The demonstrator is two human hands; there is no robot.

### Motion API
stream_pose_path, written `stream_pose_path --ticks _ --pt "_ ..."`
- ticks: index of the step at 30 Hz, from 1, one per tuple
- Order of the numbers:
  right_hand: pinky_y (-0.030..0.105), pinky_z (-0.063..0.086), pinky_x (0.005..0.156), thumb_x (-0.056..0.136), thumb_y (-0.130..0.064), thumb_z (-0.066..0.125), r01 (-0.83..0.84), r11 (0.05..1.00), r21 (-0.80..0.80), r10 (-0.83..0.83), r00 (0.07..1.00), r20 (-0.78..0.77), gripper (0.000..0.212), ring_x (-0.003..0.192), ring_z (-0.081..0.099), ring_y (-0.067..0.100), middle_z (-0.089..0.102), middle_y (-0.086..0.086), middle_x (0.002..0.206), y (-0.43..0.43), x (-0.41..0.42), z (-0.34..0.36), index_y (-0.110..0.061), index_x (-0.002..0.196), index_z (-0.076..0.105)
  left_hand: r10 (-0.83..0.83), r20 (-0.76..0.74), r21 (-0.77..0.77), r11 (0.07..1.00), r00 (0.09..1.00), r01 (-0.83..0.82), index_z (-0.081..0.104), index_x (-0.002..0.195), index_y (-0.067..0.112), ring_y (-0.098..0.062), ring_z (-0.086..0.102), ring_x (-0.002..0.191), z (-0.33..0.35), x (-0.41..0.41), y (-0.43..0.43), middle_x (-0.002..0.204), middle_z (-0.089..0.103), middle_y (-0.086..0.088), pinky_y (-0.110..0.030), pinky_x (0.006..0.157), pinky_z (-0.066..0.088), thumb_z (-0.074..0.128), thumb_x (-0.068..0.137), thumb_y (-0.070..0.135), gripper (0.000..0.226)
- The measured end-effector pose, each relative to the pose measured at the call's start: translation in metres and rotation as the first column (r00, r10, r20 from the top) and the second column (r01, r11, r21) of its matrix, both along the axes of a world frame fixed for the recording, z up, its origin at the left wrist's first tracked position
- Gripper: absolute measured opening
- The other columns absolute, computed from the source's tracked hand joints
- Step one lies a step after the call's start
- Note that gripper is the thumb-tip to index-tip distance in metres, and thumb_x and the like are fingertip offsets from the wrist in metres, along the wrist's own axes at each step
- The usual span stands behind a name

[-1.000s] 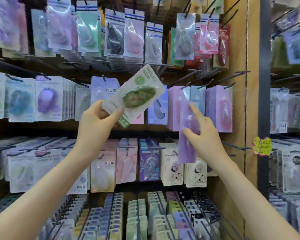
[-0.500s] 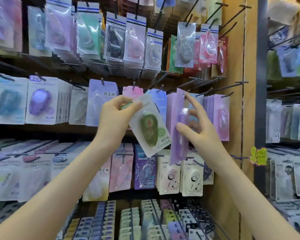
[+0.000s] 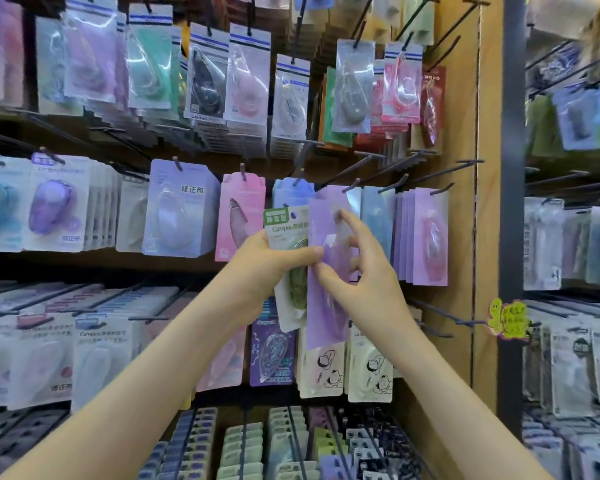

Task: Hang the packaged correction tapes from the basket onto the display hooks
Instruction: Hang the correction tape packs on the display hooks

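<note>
A: What's changed since the last look?

B: I'm seeing the green correction tape pack (image 3: 286,268) turned upright now; a second ago it was lying tilted up by the middle row, and both hands have come together lower down.

A: And on the head view, what are the hands doing?

B: My left hand (image 3: 267,268) is gripping the green pack, thumb pressing across its front. My right hand (image 3: 357,271) is pinching a purple pack (image 3: 326,306) between thumb and fingers, the index finger stretching up over its top. The purple pack is overlapping the green one's right side.

A: Where's all that sitting?

B: They're hovering in front of the middle row, just below an empty display hook (image 3: 352,185), with a pink pack (image 3: 239,216) hanging just left.
</note>
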State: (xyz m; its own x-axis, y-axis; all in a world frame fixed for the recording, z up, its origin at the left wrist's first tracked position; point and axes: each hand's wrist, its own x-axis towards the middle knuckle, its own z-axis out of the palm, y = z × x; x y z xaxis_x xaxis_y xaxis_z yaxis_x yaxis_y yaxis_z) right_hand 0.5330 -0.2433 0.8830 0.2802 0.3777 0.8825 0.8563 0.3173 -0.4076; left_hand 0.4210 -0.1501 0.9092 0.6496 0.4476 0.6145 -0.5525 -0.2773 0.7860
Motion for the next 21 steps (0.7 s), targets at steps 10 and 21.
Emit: stream_pose_path --ticks 10,21 --pt "0.024 0.049 0.089 0.089 -0.048 0.054 -0.047 0.997 -0.053 0.047 0.999 -0.011 0.055 0.102 0.055 -0.002 0.046 -0.018 0.129 -0.013 0.038 0.007 -0.044 0.141 0.035 0.223 0.084 -0.017 0.975 0.971 -0.223 0.07 0.096 0.019 -0.015 0.073 0.077 0.001 0.007 0.011 0.088 0.077 0.0 -0.026 0.059 0.056 0.07 0.085 0.007 0.017" --pt "0.05 0.039 0.103 0.085 -0.046 0.069 0.383 0.9 -0.208 -0.393 0.92 -0.005 0.103 0.135 0.034 0.034 0.028 0.014 0.15 0.061 0.078 0.033 -0.026 0.153 -0.007 0.372 0.149 -0.099 0.927 0.916 -0.361 0.069 0.096 0.018 -0.015 0.073 0.081 0.009 -0.021 0.052 0.087 0.076 0.003 -0.033 0.073 0.054 0.069 0.085 0.006 0.016"
